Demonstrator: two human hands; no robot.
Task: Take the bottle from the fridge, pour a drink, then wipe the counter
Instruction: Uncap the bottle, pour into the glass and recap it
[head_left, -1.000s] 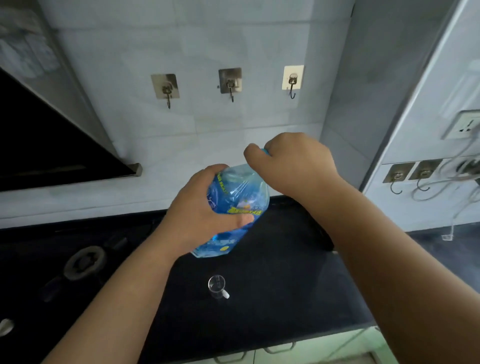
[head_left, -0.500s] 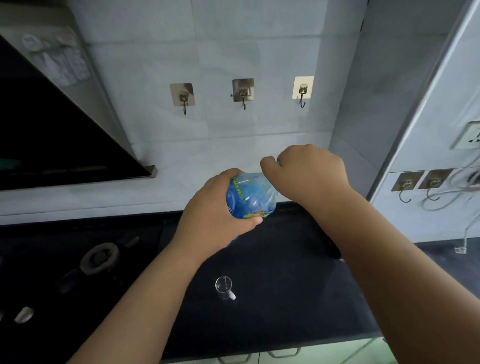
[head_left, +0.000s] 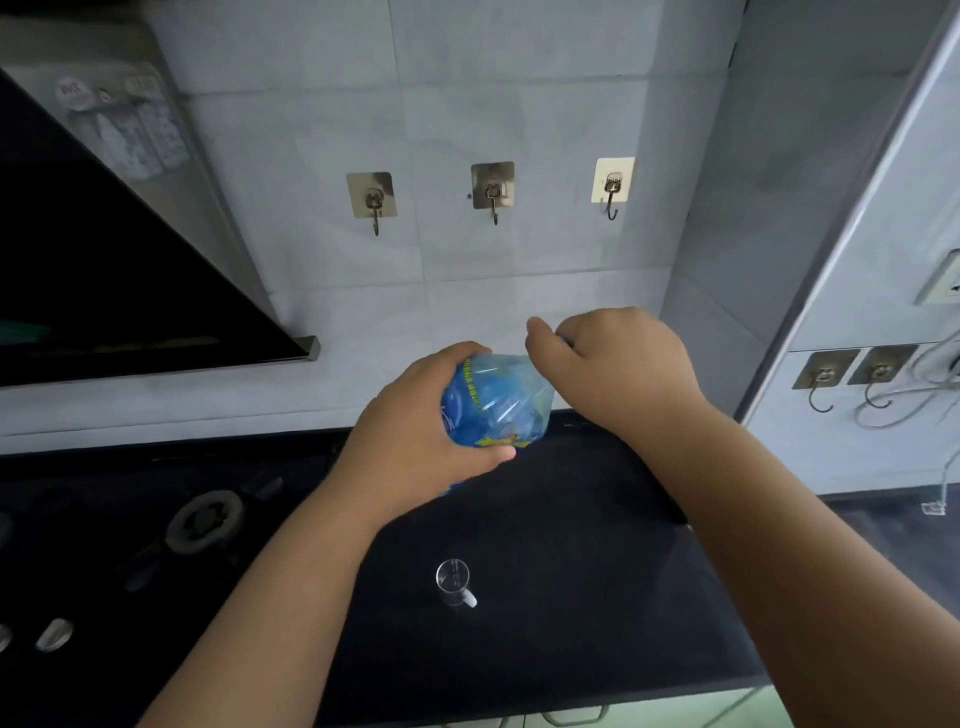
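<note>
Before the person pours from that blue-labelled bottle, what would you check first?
1. Left hand grips the blue-labelled clear plastic bottle: ok.
2. Right hand is curled at the bottle's top: ok.
3. Cap off: cannot tell, hidden by the right hand.
4. Small clear glass cup stands upright on the black counter: ok.
5. Bottle mouth over the cup: not ok, the cup sits nearer the counter's front edge.
</note>
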